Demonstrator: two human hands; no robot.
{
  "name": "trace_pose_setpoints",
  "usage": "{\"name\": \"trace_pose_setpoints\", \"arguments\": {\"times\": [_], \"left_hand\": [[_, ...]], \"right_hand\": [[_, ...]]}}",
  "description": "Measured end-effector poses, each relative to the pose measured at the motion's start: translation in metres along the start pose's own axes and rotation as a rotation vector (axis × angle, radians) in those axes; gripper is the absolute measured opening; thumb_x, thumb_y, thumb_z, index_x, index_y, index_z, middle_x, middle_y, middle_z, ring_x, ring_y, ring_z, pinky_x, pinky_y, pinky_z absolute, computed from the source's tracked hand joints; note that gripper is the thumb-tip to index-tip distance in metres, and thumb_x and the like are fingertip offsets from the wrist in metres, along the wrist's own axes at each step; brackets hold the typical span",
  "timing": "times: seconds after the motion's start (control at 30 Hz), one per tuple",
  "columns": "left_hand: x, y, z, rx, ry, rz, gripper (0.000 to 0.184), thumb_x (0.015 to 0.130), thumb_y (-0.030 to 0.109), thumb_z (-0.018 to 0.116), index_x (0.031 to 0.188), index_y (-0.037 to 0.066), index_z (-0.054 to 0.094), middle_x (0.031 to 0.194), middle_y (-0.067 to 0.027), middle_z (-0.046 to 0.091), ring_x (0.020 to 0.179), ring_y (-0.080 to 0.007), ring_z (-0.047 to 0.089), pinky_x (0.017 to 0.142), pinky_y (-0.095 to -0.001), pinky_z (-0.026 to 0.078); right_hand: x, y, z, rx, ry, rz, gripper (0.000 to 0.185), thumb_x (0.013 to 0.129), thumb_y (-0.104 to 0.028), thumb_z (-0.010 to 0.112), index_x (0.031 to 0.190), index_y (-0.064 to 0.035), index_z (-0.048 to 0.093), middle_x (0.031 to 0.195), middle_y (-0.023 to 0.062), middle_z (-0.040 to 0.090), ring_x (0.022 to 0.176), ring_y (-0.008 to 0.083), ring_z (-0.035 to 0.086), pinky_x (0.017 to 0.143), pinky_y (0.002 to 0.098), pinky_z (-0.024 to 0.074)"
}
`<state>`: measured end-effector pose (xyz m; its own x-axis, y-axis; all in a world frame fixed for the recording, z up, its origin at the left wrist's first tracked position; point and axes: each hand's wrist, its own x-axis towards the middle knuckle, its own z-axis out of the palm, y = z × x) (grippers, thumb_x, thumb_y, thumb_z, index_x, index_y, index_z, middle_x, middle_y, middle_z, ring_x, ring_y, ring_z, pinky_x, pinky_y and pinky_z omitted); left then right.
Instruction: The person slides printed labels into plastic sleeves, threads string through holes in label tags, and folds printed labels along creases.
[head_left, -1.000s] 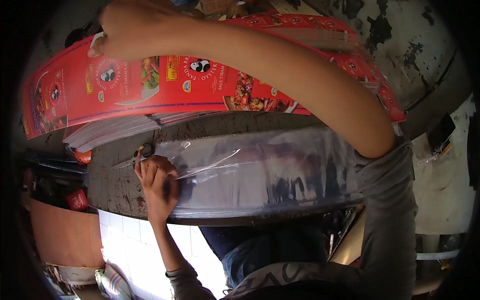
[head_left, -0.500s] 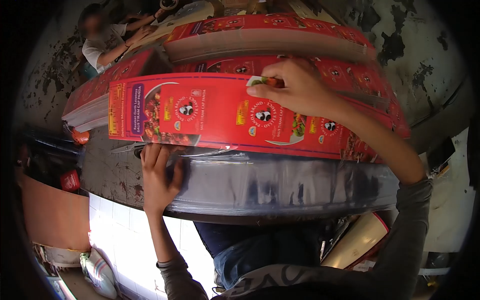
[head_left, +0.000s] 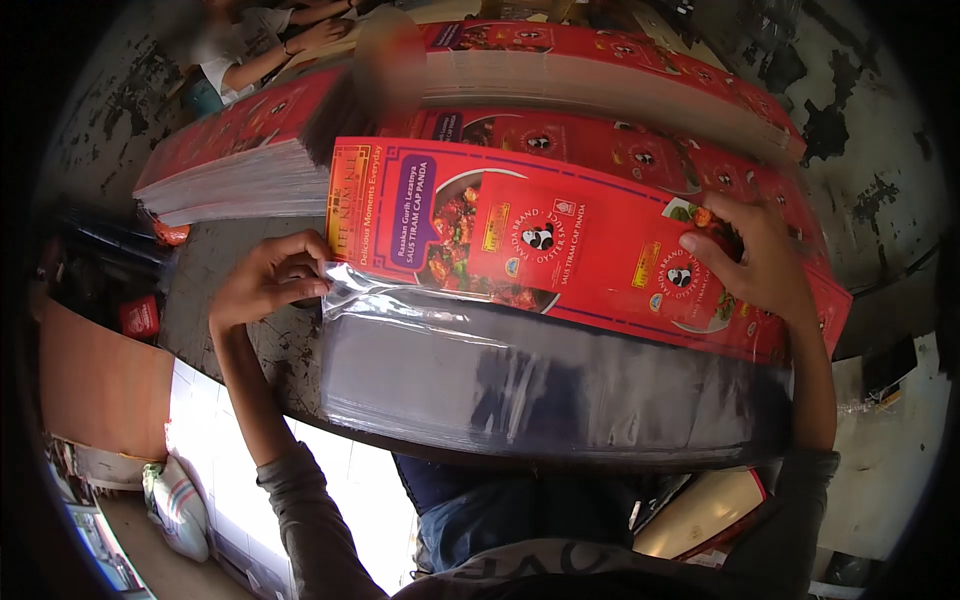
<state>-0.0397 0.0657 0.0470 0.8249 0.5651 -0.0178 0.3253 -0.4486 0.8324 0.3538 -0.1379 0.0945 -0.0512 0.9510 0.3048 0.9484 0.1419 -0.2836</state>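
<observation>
- Nearest me, a pile of clear plastic film (head_left: 440, 370) lay on the bench (head_left: 230, 290), looking thin, limp and slippery
- My left hand (head_left: 262, 282) had its fingers pinching a film corner
- My right hand (head_left: 765, 262) had its fingers grasping the red printed strip (head_left: 600, 250) along its far edge, over the film; I judged it light, bendy, best held by its edges
- A white sack (head_left: 180, 515) hid its contents
- Beyond lay stacked strips (head_left: 235, 150)

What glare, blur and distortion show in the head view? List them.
Head view: glare streaks the clear plastic stack; the floor tiles are washed out. Head view: a blurred patch adjoins the rear red stack; the table edge bows, corners blacken.
</observation>
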Motion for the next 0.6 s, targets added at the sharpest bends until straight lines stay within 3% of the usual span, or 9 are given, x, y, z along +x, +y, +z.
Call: {"name": "trace_pose_setpoints", "arguments": {"times": [0.03,0.1,0.4,0.6], "left_hand": [[-0.001,-0.005,0.001,-0.202,-0.033,-0.071,0.02,0.075,0.001,0.063,0.09,0.004,0.051,0.087,-0.0044,0.054,0.078,-0.0113,0.057,0.067,-0.0242,0.048],[0.001,-0.01,0.004,-0.214,-0.035,-0.049,0.02,0.076,0.001,0.062,0.091,0.003,0.05,0.085,-0.0045,0.054,0.076,-0.0101,0.057,0.066,-0.0233,0.048],[0.007,-0.009,0.011,-0.326,-0.012,-0.014,0.03,0.078,0.0,0.06,0.099,0.002,0.038,0.073,-0.0069,0.058,0.067,-0.0103,0.058,0.061,-0.0233,0.048],[0.009,-0.011,0.012,-0.418,0.006,-0.038,0.035,0.078,-0.001,0.059,0.102,0.003,0.033,0.072,-0.0091,0.06,0.065,-0.0132,0.06,0.058,-0.0242,0.049]], "right_hand": [[0.0,-0.002,0.0,0.0,-0.008,-0.006,0.028,0.074,-0.026,0.065,0.083,0.0002,0.058,0.058,0.0119,0.053,0.051,0.0221,0.05,0.053,0.0334,0.0386],[0.001,-0.006,0.0,0.063,-0.036,0.125,0.027,0.073,-0.023,0.066,0.082,0.0006,0.057,0.058,0.0109,0.052,0.05,0.0205,0.046,0.052,0.0311,0.0378],[0.0,0.012,0.022,0.138,0.143,0.01,0.029,0.07,-0.024,0.069,0.078,0.0003,0.056,0.057,0.0095,0.05,0.049,0.0144,0.043,0.048,0.0283,0.0361],[0.0,0.009,0.02,0.064,0.036,0.057,0.03,0.07,-0.026,0.069,0.074,-0.0002,0.055,0.054,0.0099,0.047,0.046,0.0143,0.041,0.047,0.0285,0.0359]]}}
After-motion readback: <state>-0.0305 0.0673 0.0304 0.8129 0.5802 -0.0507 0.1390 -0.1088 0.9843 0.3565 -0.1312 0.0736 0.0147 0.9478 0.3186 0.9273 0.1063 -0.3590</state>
